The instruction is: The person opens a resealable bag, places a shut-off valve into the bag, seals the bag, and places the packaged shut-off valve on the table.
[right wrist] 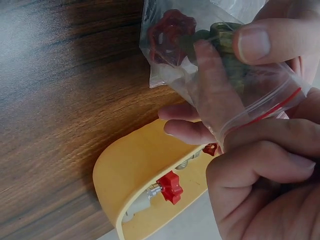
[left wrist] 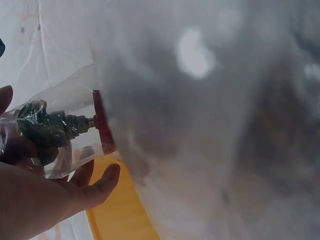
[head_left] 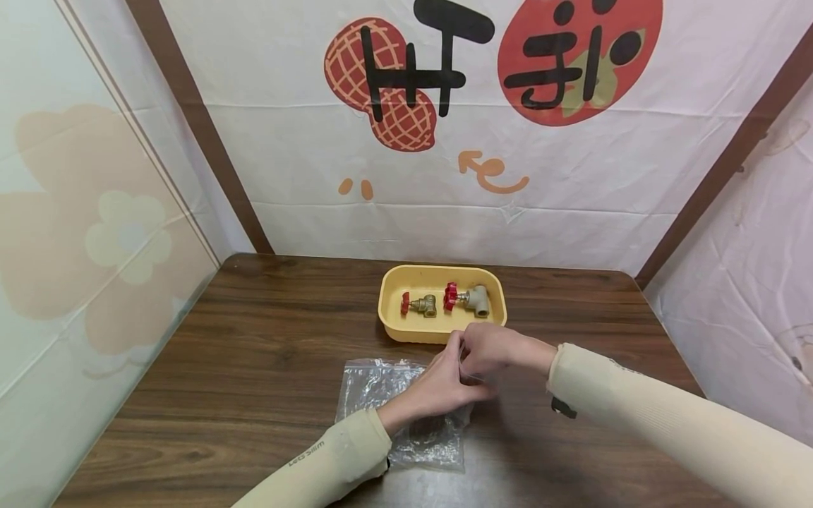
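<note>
My left hand [head_left: 444,384] grips a gate valve [right wrist: 227,47] with a red handwheel [right wrist: 172,37] through a small clear zip bag [right wrist: 185,75]. Its thumb [right wrist: 255,45] presses on the brass body from outside. The right hand [head_left: 488,349], fingers [right wrist: 270,160] curled, pinches the bag near its red-striped zip edge. In the left wrist view, the valve [left wrist: 55,125] lies within the plastic beside the left hand [left wrist: 50,200]. A larger clear zip bag [head_left: 375,381] is on the table under the left forearm; a dark shape shows there, too unclear to name.
Just beyond the hands stands a yellow tray [head_left: 395,328]. In it are a brass valve [head_left: 425,305] and a grey valve [head_left: 476,300], both with red handwheels. The dark wooden table [head_left: 254,339] ends at a printed curtain [head_left: 286,155].
</note>
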### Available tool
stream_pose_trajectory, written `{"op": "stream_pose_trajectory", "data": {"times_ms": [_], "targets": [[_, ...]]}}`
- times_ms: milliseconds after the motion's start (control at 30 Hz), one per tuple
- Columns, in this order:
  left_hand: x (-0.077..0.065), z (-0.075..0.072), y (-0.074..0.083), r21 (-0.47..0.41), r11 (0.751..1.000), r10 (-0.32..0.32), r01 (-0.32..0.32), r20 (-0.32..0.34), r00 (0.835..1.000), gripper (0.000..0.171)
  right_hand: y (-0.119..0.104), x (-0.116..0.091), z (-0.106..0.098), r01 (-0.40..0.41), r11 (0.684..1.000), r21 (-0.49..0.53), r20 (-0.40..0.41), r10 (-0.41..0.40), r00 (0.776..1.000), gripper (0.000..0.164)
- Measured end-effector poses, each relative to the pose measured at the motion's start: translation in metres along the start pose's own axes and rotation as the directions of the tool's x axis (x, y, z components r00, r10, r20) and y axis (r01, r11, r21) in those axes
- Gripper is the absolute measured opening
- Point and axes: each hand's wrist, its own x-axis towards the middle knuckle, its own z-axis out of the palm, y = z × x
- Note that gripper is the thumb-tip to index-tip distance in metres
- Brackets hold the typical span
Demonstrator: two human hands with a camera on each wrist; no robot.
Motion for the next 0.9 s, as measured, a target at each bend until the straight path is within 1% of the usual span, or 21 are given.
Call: {"op": "stream_pose_trajectory", "data": {"times_ms": [300, 633, 700, 733, 800, 833, 900], "targets": [[0.0, 0.0, -0.003, 0.029, 0.999, -0.019, 0.019, 0.004, 1.0, 0.083, 0.003, 0.004, 0.006, -0.013, 0.999, 0.034, 0.017, 0.013, 1.0, 0.027], [-0.001, 0.0, -0.005, 0.024, 0.999, -0.034, 0.034, 0.002, 0.999, 0.086, 0.003, 0.007, 0.009, -0.026, 0.999, 0.029, 0.013, 0.025, 1.0, 0.026], [0.0, 0.0, -0.005, 0.02, 0.999, -0.034, 0.034, 0.002, 0.999, 0.085, 0.011, 0.014, 0.013, -0.024, 0.999, 0.028, 0.016, 0.024, 1.0, 0.025], [0.0, 0.0, -0.005, 0.019, 0.999, -0.035, 0.035, 0.002, 0.999, 0.085, 0.013, 0.016, 0.014, -0.001, 1.0, 0.01, 0.005, 0.001, 1.0, 0.023], [0.001, 0.0, -0.005, 0.019, 0.999, -0.033, 0.033, 0.001, 0.999, 0.084, 0.031, 0.03, 0.024, 0.02, 1.0, 0.001, 0.009, -0.02, 1.0, 0.021], [0.001, 0.0, -0.005, 0.02, 0.999, -0.031, 0.031, -0.001, 1.0, 0.083, 0.043, 0.039, 0.029, 0.047, 0.999, -0.004, 0.005, -0.047, 0.999, 0.02], [0.002, 0.0, -0.005, 0.021, 0.999, -0.026, 0.026, -0.002, 1.0, 0.082, 0.048, 0.042, 0.031, 0.049, 0.999, -0.008, 0.015, -0.048, 0.999, 0.02]]}}
